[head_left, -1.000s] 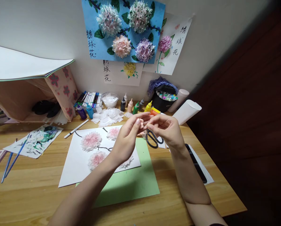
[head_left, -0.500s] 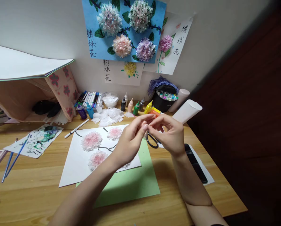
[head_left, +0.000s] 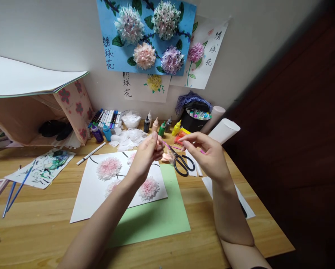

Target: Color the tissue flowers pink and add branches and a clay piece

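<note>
My left hand (head_left: 146, 155) is raised over the white sheet (head_left: 86, 194) and pinches a small pink tissue piece (head_left: 159, 146) between thumb and fingertips. To its right my right hand (head_left: 209, 155) hovers with thumb and fingers apart and nothing visibly in it. Between the hands, black scissors (head_left: 181, 164) lie on the desk beside a few pink tissue scraps (head_left: 166, 158). A thin pink stick (head_left: 171, 147) runs behind my right fingers; whether they touch it is unclear. Three pink tissue flowers are glued on the white sheet, one of them (head_left: 109, 168) at upper left.
A green sheet (head_left: 156, 220) lies under the white one. Along the wall stand markers (head_left: 107, 117), a bowl of white tissue (head_left: 131, 119), small paint bottles (head_left: 156, 126) and a black pen pot (head_left: 194, 119). A paper roll (head_left: 223, 132) lies right, brushes (head_left: 14, 190) left.
My hands, pressed together on the tissue piece before, have drawn apart. The left keeps the piece and has moved left; the right has let go. The scissors and a third flower now show.
</note>
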The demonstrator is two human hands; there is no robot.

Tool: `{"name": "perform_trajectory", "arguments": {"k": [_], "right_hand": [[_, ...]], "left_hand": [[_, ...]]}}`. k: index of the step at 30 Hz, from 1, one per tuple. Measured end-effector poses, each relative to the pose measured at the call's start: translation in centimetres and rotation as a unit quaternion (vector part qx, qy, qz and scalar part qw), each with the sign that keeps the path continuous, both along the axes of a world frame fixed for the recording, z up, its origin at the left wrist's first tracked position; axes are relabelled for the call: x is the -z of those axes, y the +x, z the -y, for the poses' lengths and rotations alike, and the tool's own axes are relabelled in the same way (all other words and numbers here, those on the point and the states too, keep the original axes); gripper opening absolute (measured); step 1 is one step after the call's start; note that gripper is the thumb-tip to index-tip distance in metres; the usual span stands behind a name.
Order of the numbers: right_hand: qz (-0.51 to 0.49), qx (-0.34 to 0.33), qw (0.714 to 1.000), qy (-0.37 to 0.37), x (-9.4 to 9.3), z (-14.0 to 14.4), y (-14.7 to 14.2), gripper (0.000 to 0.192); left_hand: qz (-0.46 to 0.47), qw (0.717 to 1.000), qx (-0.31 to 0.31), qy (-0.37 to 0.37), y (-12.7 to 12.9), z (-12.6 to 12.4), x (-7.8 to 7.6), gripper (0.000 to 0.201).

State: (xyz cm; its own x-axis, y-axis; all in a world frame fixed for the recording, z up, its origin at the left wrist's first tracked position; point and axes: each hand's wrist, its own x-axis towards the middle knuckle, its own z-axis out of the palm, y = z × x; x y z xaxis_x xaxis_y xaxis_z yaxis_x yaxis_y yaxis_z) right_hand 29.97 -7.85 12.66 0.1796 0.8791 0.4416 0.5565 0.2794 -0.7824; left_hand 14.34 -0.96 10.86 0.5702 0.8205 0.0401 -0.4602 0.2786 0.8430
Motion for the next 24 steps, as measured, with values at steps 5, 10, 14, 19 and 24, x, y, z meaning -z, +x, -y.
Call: {"name": "perform_trajectory", "arguments": {"k": [5,10,14,19,24], "right_hand": [[0.230,-0.018,0.952,-0.202,2.4,-1.7,2.2,0.018],[0.380,-0.071,0.858,-0.339,7.0,-4.8,2.2,0.023],[0.384,-0.059,0.851,-0.353,9.7,-6.4,1.8,0.029],[0.364,-0.055,0.867,-0.336,9.4,-6.6,2.3,0.028],[0.168,-0.095,0.945,-0.264,6.7,-5.8,2.4,0.032]], "left_hand": [[0.005,1.000,-0.030,-0.008,-2.2,-1.7,-1.0,0.025],[0.009,0.999,-0.021,-0.029,-4.4,-3.0,-1.9,0.053],[0.019,0.999,-0.028,-0.014,-4.6,-3.2,-1.6,0.046],[-0.061,0.996,-0.036,0.057,-3.9,-3.7,0.0,0.016],[-0.280,0.912,-0.095,0.283,-3.0,-4.1,2.2,0.027]]}}
